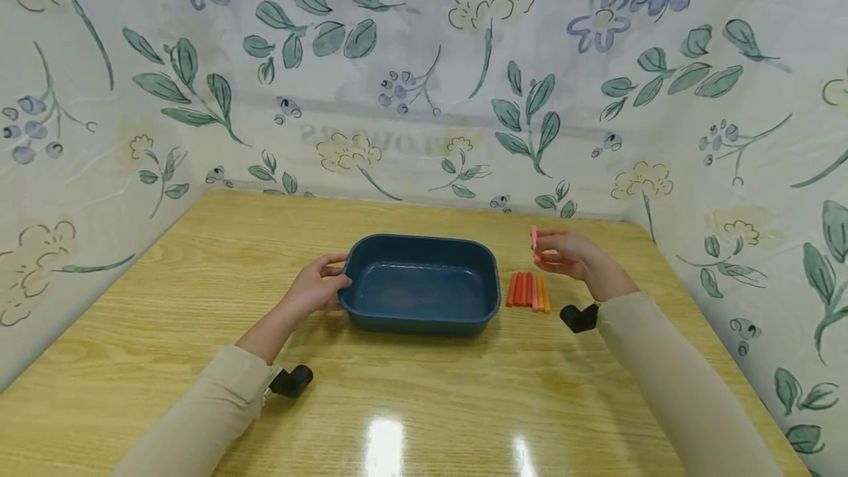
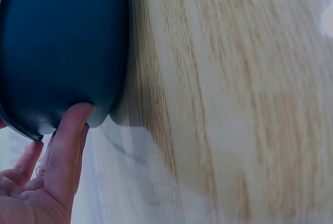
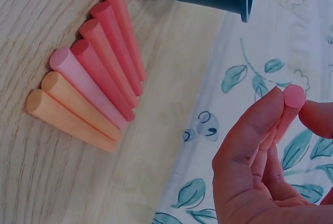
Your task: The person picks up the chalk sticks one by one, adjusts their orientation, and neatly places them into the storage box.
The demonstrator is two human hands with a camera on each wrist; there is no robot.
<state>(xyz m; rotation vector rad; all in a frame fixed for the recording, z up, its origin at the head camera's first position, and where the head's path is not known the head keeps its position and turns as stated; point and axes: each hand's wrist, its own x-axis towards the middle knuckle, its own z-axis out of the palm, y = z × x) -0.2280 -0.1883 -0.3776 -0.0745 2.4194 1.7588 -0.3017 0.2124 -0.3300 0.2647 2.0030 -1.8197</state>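
A dark blue rectangular basin [image 1: 420, 321] stands on the wooden table with its inside bare. My left hand [image 1: 316, 285] grips the basin's left end, thumb at the rim and fingers against the outer wall; in the left wrist view one finger [image 2: 70, 138] touches that wall. Right of the basin, my right hand [image 1: 568, 255] is raised and pinches a pink chalk stick [image 3: 294, 97] between thumb and fingers. Below it, several chalk sticks [image 1: 523, 290] lie side by side in a row: red, pink and orange ones. The pinched stick is apart from the row.
The light wooden table [image 1: 411, 396] is enclosed at the back and sides by a flower-printed cloth [image 1: 411, 94]. A black wrist camera [image 1: 291, 381] sits at the left cuff, another black camera [image 1: 579, 318] at the right.
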